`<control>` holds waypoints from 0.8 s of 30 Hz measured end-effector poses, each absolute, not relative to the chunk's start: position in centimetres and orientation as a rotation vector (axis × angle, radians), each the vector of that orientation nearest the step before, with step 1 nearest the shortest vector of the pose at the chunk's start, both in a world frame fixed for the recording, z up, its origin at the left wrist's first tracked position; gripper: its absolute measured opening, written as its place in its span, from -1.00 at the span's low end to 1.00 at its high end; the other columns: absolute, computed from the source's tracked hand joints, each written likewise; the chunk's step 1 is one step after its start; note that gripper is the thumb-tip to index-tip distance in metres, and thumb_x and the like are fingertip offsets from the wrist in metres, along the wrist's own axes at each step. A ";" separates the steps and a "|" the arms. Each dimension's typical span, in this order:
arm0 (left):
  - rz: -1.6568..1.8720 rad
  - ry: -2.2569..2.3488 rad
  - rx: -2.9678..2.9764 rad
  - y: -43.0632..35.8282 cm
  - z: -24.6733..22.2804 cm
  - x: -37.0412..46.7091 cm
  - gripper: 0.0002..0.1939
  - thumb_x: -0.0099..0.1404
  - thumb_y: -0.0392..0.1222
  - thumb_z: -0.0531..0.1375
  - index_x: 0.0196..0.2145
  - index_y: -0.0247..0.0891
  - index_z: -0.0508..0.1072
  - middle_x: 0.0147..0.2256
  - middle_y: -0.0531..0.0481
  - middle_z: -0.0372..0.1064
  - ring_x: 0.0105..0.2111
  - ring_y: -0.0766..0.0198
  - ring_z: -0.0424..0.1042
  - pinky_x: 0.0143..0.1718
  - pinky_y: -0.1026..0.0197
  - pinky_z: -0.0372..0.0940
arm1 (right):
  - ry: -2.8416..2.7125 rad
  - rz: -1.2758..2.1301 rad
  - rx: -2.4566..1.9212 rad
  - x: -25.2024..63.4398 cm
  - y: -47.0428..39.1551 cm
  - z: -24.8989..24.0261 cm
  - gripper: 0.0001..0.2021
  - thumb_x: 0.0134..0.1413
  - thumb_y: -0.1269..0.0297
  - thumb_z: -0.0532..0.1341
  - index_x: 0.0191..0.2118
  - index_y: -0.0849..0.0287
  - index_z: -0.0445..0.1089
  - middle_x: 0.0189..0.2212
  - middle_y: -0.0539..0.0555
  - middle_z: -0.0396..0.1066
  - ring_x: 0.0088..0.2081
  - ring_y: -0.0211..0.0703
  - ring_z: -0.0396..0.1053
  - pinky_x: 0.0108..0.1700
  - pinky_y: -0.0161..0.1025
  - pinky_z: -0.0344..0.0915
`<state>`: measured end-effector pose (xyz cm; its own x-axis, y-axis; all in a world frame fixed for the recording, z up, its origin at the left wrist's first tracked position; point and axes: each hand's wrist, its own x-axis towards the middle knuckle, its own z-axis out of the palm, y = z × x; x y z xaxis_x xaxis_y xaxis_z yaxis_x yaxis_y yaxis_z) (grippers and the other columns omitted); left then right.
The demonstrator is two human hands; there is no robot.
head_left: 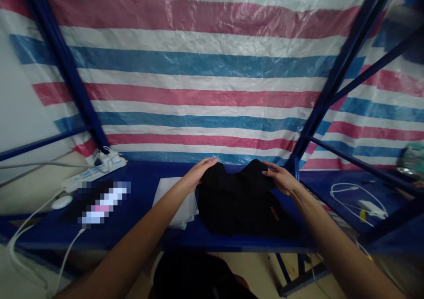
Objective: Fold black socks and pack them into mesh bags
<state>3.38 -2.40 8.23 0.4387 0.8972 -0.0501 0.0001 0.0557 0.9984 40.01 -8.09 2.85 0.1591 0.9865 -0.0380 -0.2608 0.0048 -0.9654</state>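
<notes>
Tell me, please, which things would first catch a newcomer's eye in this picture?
The red, white and blue striped plastic sheet stands out first, filling the background behind the blue tabletop. Next comes the black cloth with small reddish lettering, near the tabletop's middle, held by the left hand and right hand.

The left hand [198,173] and right hand [281,179] were bare, with slim fingers. The left forearm [155,219] and right forearm [331,219] were bare too, slender at the wrist and broader toward the elbow. Black clothing [195,274] covered the lap, with a pale curved edge [157,264] along its left side and a small, blurred light mark low down.
</notes>
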 end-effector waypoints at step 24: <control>0.559 0.585 2.624 -10.8 11.4 2.3 -0.78 0.46 -0.17 0.24 0.03 -0.13 0.57 -0.04 -0.01 0.61 -0.05 0.14 0.58 0.03 0.12 0.37 | -1.706 0.785 -1.334 45.4 -19.1 4.2 -0.55 0.14 0.11 0.45 0.14 0.04 0.52 0.00 0.19 0.58 0.03 0.13 0.54 0.17 0.02 0.45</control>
<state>2.26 -10.84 11.41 0.8328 0.4701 0.2922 0.3131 -0.8354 0.4517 45.44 -19.12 4.21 -0.1091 0.9691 0.2212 0.4624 0.2464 -0.8517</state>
